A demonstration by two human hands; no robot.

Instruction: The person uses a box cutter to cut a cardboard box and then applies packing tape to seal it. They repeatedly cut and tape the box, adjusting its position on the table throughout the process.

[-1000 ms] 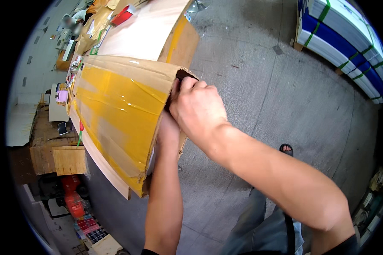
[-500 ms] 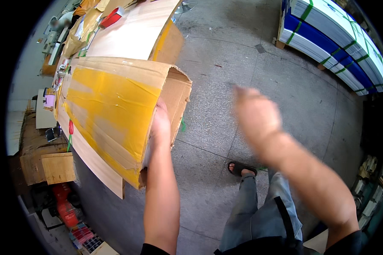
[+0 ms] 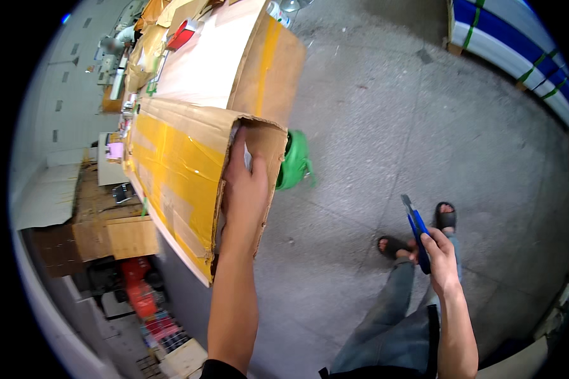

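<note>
A cardboard box [image 3: 171, 170] with wide yellow tape lies on its side on the pale wooden tabletop at the left, its ragged open end toward me. My left hand [image 3: 243, 186] reaches into that opening. Its thumb and forefinger are apart, with a pale, shiny thing [image 3: 247, 158] showing between them; the other fingers are hidden. Low on the right, well away from the box, my right hand [image 3: 440, 256] is closed around a blue utility knife [image 3: 418, 234]. The knife's grey tip points up and away from me.
Beyond the box, a taped carton [image 3: 275, 69] stands beside the tabletop [image 3: 202, 66], where a red tape roll [image 3: 182, 35] lies. A green bag-like thing [image 3: 295, 161] sits on the floor just right of the box. Strapped blue and white stacks [image 3: 518, 38] stand far right.
My left hand has gone from the box's edge further into its opening. My right hand has moved down and right, and the knife now shows clearly. The view has shifted, revealing the green thing.
</note>
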